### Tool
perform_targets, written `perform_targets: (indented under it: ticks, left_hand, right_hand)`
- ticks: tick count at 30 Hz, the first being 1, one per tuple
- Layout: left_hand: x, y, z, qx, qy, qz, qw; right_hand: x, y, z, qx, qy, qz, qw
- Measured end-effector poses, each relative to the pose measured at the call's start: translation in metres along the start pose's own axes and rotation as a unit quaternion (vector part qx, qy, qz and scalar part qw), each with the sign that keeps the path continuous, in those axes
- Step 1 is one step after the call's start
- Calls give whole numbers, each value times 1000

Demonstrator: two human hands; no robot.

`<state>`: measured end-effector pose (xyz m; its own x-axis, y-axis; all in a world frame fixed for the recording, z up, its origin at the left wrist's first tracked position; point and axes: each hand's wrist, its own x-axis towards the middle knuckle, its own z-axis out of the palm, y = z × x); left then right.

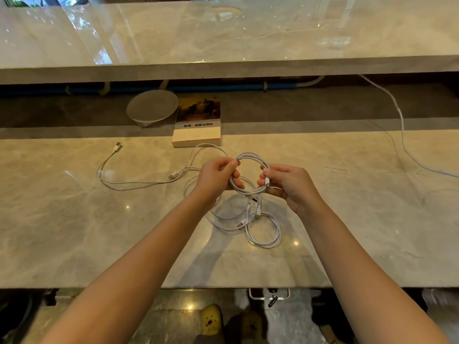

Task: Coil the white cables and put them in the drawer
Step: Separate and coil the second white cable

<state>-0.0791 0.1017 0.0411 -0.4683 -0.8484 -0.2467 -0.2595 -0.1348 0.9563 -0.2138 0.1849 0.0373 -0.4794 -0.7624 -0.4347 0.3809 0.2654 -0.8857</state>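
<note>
Both hands hold one white cable coil (250, 156) above the marble table (74, 219). My left hand (217, 176) grips the coil's left side with curled fingers. My right hand (285, 182) pinches its right side, where a connector end shows between the fingertips. Below the hands a second small coil (263, 232) lies flat on the table. Loose white cables (129, 186) spread to the left, one plug (117, 146) lying apart at the far left. No drawer is visible.
A book (197, 124) and a round grey disc-shaped object (152, 109) sit at the table's back edge. Another white cord (402, 135) runs down from the raised counter (223, 33) on the right. The table's near edge is at the bottom, with feet below.
</note>
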Motion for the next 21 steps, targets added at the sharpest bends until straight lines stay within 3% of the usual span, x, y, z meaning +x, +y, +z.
perform_targets:
  ticks: [4,7,9,12,15,21]
  left_hand:
    - [-6,-20,14,11,-1,-8,1000]
    - [-11,-33,14,76,-60,24,995]
    - [-14,-49,2,219,-126,74,965]
    - [-14,-77,-18,421,-184,147,876]
    - [-16,-90,-22,494,-166,189,832]
    - [-3,-92,-27,518,-64,200,829]
  right_hand:
    - [0,15,-11,-9,42,21,999]
    - [-2,21,-25,-12,61,30,998]
    - [-5,25,-37,-13,61,42,997]
    - [-11,32,-47,-33,58,58,996]
    - [-14,44,-49,-51,50,68,995]
    - [-10,64,-48,-121,43,64,990]
